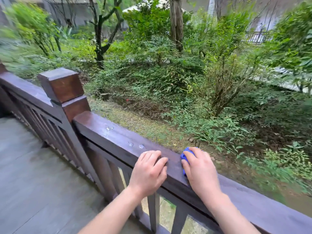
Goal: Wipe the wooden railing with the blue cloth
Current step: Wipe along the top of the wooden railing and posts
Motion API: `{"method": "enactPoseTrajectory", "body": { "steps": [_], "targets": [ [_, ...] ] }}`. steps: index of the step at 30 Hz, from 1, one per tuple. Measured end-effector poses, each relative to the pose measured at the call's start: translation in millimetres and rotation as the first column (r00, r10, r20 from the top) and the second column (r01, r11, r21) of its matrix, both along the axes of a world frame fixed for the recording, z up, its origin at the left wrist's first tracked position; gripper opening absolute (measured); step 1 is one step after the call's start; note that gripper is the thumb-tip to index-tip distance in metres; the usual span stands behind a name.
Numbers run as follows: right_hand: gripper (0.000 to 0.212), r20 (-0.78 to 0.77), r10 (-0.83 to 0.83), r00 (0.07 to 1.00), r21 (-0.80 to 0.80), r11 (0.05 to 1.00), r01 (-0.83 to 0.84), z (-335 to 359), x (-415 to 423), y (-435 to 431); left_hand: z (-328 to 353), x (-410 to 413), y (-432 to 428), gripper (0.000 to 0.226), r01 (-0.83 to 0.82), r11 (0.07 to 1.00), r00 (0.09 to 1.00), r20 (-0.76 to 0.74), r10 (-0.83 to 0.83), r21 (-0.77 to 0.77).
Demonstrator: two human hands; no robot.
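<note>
Soft even daylight, no hard shadows; motion blur smears foliage (287, 39) at edges, wide-angle bending, centre sharper

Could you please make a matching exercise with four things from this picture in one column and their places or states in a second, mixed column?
Things
1. blue cloth
2. left hand
3. water drops
4. square post

Places or states
A. rests bare on the top rail
B. stands at the corner of the wooden railing
C. bunched under the right hand
D. lie on the rail, left of both hands

Pairs: 1-C, 2-A, 3-D, 4-B
</note>
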State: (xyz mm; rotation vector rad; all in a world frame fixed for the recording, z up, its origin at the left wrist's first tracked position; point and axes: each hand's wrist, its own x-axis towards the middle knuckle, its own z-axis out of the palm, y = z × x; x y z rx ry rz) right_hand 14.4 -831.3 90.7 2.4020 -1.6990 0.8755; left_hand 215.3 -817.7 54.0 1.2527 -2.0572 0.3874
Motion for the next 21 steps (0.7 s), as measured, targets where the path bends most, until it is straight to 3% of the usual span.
{"method": "enactPoseTrajectory", "body": {
  "steps": [4,8,13,18,21],
  "targets": [
    [0.022,-0.044,0.151,0.988,-0.023,0.988,-0.152,-2,22,1,11,49,-20,0.022,-0.155,0.988,0.988,-0.023,0.155,-0.014],
    [0.021,0.030,-0.016,0.999,-0.009,1.000,0.016,3,27,-7,21,98,-51,0.034,-0.272,0.957,0.962,0.036,0.270,0.101],
    [0.028,-0.095,0.100,0.990,-0.026,0.994,-0.102,-6,44,8,12,136,-73,0.040,-0.182,0.960,0.983,0.063,0.172,0.211],
    [0.026,-0.009,-0.218,0.976,-0.019,0.976,0.218,2,67,1,2,152,-77,0.044,-0.071,0.989,0.995,0.073,0.062,0.131],
    [0.026,-0.029,-0.144,0.989,-0.055,0.988,0.143,-9,105,11,-2,164,-81,0.045,-0.026,0.996,0.998,0.060,0.021,0.081]
  ]
}}
